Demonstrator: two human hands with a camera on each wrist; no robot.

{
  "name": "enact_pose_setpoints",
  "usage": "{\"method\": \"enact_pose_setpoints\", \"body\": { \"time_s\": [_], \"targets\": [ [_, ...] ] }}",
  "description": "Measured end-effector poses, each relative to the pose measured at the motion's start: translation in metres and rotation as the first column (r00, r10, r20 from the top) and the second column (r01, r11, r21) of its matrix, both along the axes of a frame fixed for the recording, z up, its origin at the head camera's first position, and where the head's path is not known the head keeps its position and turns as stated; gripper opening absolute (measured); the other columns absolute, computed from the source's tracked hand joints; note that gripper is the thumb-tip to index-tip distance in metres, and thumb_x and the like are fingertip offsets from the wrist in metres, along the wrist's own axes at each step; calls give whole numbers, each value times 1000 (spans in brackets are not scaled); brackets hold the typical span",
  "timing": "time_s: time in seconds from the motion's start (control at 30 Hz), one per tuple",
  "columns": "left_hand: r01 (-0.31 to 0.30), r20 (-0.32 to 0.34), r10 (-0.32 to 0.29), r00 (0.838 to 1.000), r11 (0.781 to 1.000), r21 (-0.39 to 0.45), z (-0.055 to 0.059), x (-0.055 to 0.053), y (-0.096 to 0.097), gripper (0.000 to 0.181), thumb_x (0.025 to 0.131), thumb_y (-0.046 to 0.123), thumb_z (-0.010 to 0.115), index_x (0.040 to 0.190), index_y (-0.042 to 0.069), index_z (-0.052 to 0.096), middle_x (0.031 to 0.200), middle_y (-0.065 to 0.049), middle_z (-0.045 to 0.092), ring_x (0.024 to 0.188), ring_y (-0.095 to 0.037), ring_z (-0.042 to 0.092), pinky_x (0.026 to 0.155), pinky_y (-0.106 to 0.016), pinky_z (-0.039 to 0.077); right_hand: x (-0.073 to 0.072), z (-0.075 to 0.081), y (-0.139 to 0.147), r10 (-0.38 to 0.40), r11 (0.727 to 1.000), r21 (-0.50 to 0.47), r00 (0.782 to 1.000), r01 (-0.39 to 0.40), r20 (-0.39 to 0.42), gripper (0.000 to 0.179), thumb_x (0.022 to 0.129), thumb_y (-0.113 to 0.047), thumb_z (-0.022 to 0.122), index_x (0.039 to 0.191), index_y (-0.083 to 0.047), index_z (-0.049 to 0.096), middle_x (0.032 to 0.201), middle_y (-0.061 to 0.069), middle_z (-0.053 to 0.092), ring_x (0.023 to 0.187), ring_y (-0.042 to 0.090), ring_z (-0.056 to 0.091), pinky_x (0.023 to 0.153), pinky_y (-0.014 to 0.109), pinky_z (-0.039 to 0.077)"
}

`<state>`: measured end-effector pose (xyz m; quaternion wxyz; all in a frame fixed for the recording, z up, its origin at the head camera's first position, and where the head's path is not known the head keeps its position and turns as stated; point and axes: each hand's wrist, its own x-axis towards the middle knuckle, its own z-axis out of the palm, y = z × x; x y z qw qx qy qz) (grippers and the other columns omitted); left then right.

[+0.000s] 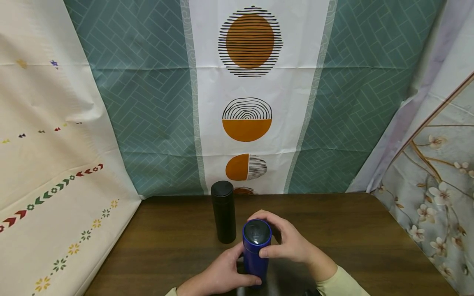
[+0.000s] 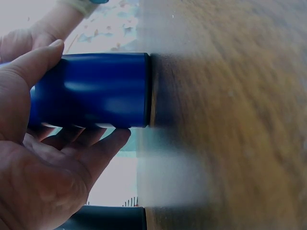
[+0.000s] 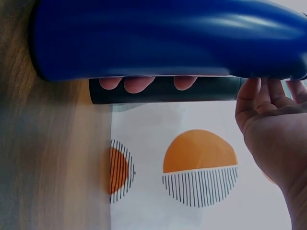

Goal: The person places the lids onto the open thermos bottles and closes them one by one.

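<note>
A blue vacuum flask [image 1: 255,259] with a dark, shiny top stands near the front middle of the table. My left hand [image 1: 226,271] grips its lower body, thumb on the near side and fingers behind. Higher up, around the lid end, my right hand [image 1: 286,240] holds the flask with the thumb in front and fingers at the back. In the left wrist view the blue flask [image 2: 96,91] has its dark base at the wood. A black flask [image 1: 224,211] stands upright behind and to the left, apart from both hands.
The brown wooden table [image 1: 166,238] reaches back to a green and white patterned curtain [image 1: 155,102]. Pale cloth with stitched motifs [image 1: 44,185] hangs at the left side. A floral cloth [image 1: 437,205] hangs along the right edge.
</note>
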<state>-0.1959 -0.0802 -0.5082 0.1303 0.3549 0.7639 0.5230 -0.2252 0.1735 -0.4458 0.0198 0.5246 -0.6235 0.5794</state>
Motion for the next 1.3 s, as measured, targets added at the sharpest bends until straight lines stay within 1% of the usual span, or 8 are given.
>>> {"method": "enact_pose_setpoints", "body": {
  "time_s": [0.23,0.6,0.67,0.77,0.9,1.0,1.13,1.3],
  "targets": [
    [1,-14,-1,1000,1000,3,0,0,0,76,96,34,91,161,33,51,149,10,67,137,-14,64,114,-36,52,3,1,0,-22,1000,-12,998,23,62,64,95,-15,90,144,5,55,132,28,64,120,45,63,112,47,51],
    [0,-32,0,999,1000,-4,0,1,1,75,96,35,91,160,33,51,149,10,67,137,-14,63,114,-36,51,7,-2,0,-89,996,17,986,87,143,67,91,-16,94,142,2,55,133,25,65,121,46,62,111,43,51],
    [4,-29,-4,1000,1000,-5,0,1,0,75,96,35,91,161,33,51,150,10,67,137,-14,63,114,-36,51,8,-2,0,-100,995,25,984,98,146,69,91,-20,94,145,-1,55,134,23,66,122,44,63,111,43,51],
    [8,-18,-8,1000,1000,-4,0,0,0,76,97,35,91,161,33,51,151,10,66,138,-14,63,114,-36,51,8,-3,1,-106,994,35,985,102,138,77,95,-29,92,156,-6,51,140,20,65,128,39,63,115,41,49],
    [6,-11,-6,1000,1000,-6,0,1,0,77,97,36,91,162,34,50,151,10,66,139,-14,62,114,-36,51,8,-2,3,-87,996,44,992,83,88,84,102,-37,83,168,-7,42,150,18,62,137,35,60,122,41,43],
    [1,-13,-1,1000,1000,-11,0,1,0,77,96,37,91,162,35,50,150,11,66,139,-14,62,114,-36,51,7,-1,4,-45,998,42,998,43,37,79,105,-29,79,169,-2,40,151,19,61,139,38,59,124,45,40],
    [-2,-8,2,1000,1000,-13,0,2,0,77,96,37,91,162,35,50,149,11,67,139,-14,62,114,-36,51,5,1,4,9,999,35,1000,-10,9,74,102,-11,74,166,2,42,153,19,58,137,41,57,122,49,42],
    [-10,2,10,1000,1000,-17,0,2,0,76,96,36,91,161,35,52,149,12,67,138,-14,62,113,-37,51,3,1,4,29,999,33,1000,-29,8,69,98,-5,72,162,2,47,149,22,58,132,41,58,118,49,45]
  ]
}}
